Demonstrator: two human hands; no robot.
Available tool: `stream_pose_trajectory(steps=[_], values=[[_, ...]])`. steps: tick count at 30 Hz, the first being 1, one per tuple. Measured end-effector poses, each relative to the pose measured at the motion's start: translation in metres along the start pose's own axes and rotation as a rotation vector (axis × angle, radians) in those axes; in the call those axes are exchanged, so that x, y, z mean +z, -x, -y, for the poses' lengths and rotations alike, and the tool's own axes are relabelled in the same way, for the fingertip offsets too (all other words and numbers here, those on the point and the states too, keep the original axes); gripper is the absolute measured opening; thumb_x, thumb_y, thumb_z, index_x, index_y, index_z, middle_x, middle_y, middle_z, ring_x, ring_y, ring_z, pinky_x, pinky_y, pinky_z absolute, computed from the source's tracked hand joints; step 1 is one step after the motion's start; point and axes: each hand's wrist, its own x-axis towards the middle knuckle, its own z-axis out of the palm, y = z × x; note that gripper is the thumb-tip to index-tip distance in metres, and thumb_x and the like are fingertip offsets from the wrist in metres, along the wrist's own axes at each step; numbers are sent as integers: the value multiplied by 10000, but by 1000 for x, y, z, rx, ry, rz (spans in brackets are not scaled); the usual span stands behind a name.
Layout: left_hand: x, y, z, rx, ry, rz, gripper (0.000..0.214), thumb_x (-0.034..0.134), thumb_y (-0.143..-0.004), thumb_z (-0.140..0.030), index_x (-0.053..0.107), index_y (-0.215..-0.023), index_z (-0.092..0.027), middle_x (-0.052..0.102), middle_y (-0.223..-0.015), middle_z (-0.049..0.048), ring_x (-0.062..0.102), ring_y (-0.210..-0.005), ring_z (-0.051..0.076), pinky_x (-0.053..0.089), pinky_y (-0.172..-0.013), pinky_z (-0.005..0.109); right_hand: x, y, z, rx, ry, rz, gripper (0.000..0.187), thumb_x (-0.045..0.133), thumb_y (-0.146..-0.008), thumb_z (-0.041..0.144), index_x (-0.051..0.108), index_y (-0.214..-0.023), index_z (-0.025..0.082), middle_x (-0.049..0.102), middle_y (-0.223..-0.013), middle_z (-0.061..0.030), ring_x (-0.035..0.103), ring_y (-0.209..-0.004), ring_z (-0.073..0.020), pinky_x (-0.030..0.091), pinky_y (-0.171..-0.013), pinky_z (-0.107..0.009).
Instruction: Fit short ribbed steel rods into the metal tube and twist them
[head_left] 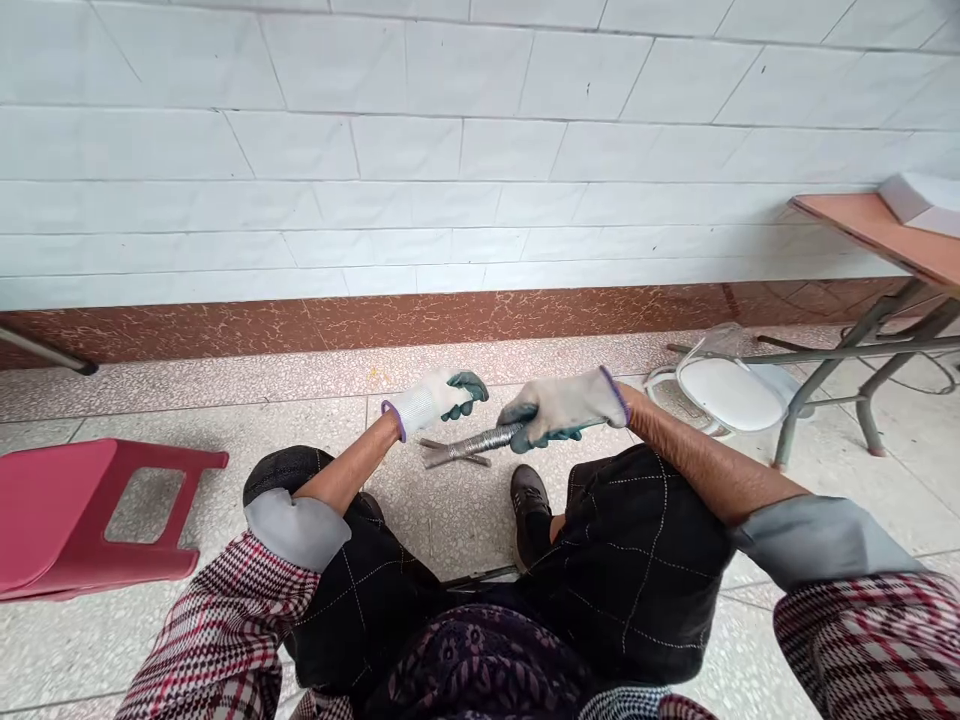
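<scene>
While the right hand (549, 410) grasps a silvery rod (480, 443) above the floor (225, 412), out from the floor's edge beside the wall (375, 210), the left hand (448, 397), released, curls loosely near the rod's free end, which a thin strip (479, 460) crosses.

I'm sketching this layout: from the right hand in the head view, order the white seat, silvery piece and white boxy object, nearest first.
1. Silvery piece: held in the right hand, extending left.
2. White seat: low, to the right.
3. White boxy object: farther right, on the table.
</scene>
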Motion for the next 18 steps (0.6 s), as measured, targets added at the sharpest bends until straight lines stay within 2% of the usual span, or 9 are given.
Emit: stream_pose_trajectory(steps=[4, 7, 10, 12, 14, 16, 18], values=[[3, 4, 5, -81, -103, 25, 130, 697, -777, -114, 746, -891, -153, 635, -571, 26, 464, -485, 90, 296, -458, 195, 2, -25, -15, 204, 256, -76, 333, 723, -772, 482, 779, -947, 204, 631, -645, -56, 591, -604, -214, 430, -533, -306], [9, 4, 4, -96, -124, 16, 130, 674, -841, -121, 733, -953, -148, 656, -601, 36, 478, -521, 89, 326, -496, 203, -15, -36, -19, 325, 499, -182, 321, 666, -815, 411, 769, -998, 169, 673, -749, -118, 635, -712, -268, 437, -613, -351], [14, 0, 1, -73, -79, 27, 110, 633, -887, -114, 713, -961, -131, 696, -691, 65, 552, -591, 113, 403, -557, 229, -34, -32, -13, 351, 681, -351, 337, 602, -883, 408, 736, -1111, 199, 699, -858, -106, 632, -742, -241, 415, -624, -333], [16, -4, -1, -46, -34, 23, 118, 612, -895, -89, 702, -966, -117, 726, -789, 104, 614, -696, 144, 451, -618, 249, -41, -25, -5, 282, 617, -501, 352, 603, -905, 442, 720, -1138, 206, 688, -861, -81, 604, -719, -208, 408, -612, -315], [14, -8, -3, -2, 5, -21, 138, 609, -882, -57, 701, -972, -109, 739, -862, 132, 639, -809, 168, 467, -665, 252, -42, -18, 5, 190, 411, -628, 331, 626, -902, 423, 715, -1109, 181, 651, -803, -57, 554, -645, -166, 409, -569, -298], [12, -12, -2, 57, 28, -90, 166, 615, -862, -37, 707, -976, -114, 747, -915, 133, 633, -844, 167, 457, -668, 238, -40, -13, 15, 104, 151, -668, 273, 646, -884, 363, 709, -1054, 158, 603, -731, -31, 489, -556, -124, 399, -495, -276], [8, -14, -1, 81, 39, -129, 181, 613, -866, -53, 711, -1001, -124, 748, -940, 120, 610, -759, 138, 425, -618, 226, -36, -10, 22, 30, -59, -638, 221, 667, -857, 316, 702, -998, 150, 566, -686, -9, 444, -505, -98, 378, -429, -252]])
